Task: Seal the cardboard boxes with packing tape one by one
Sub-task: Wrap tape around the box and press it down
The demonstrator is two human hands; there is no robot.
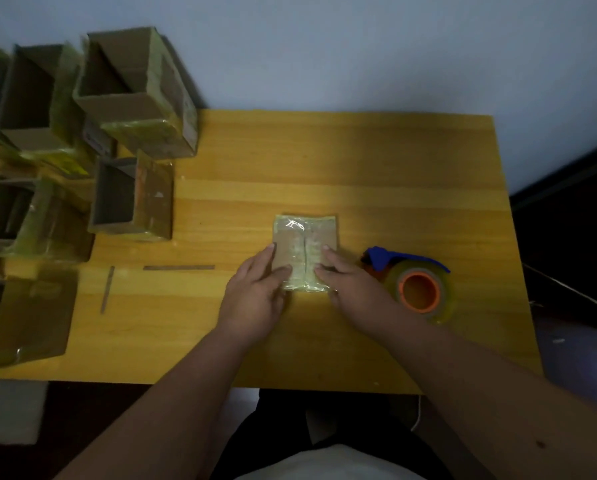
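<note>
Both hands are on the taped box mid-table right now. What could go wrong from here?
1. The tape on the box looks wrinkled at its far end; pressing by the left hand and right hand may lock creases in rather than seal the seam.
2. The tape dispenser sits just beside the right hand, so a sideways sweep could knock it.

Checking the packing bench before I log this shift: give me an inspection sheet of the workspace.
Surface: yellow wooden table, dimly lit.
Job's things: small box at centre, tape over its seam; tape dispenser to its right.
Clutter: open boxes piled at left; two thin strips on the table.
Hands: left hand and right hand press flat on the small box.
Cables: nothing seen.
Surroundings: pale wall behind.
</note>
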